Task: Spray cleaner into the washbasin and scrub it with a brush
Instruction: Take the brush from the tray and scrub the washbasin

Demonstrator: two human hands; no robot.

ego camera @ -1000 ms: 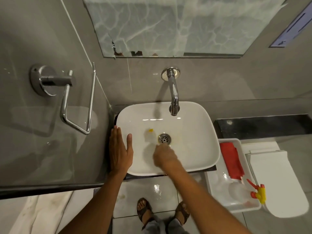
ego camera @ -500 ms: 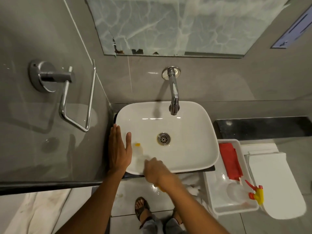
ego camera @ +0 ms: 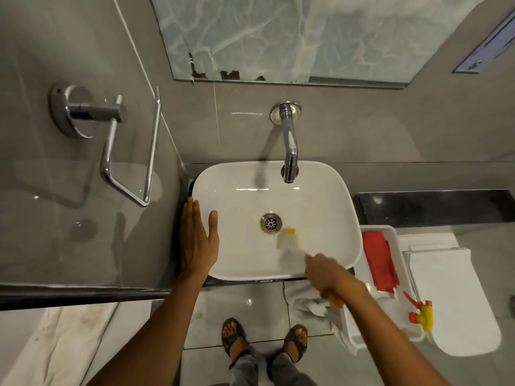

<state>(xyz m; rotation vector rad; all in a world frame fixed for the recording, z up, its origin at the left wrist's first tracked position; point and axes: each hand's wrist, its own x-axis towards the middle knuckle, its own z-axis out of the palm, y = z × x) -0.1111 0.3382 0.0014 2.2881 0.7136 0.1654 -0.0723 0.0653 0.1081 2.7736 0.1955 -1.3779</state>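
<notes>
Brush [ego camera: 288,239] head now sits just right of the drain [ego camera: 271,224] on the washbasin [ego camera: 237,263] floor; half a second ago it was over at the near-left part of the bowl, and a second ago by the drain. So the strokes are sweeping side to side across the bottom, which reads as scrubbing well underway, spraying likely done. Head is motion-blurred, white with a small yellow tip.

Right hand [ego camera: 327,274] is over the near-right rim, fingers closed around the brush handle, orange handle end poking out below the wrist. Left hand [ego camera: 198,240] lies flat and spread on the left rim, thumb inside the bowl edge, holding nothing, same spot as before, bracing.

Spray bottle [ego camera: 420,316], red-and-yellow trigger, lies in the white tray [ego camera: 390,232] right of the basin beside a red cloth [ego camera: 380,263], well apart from both hands. Tap [ego camera: 289,151] is not running.
</notes>
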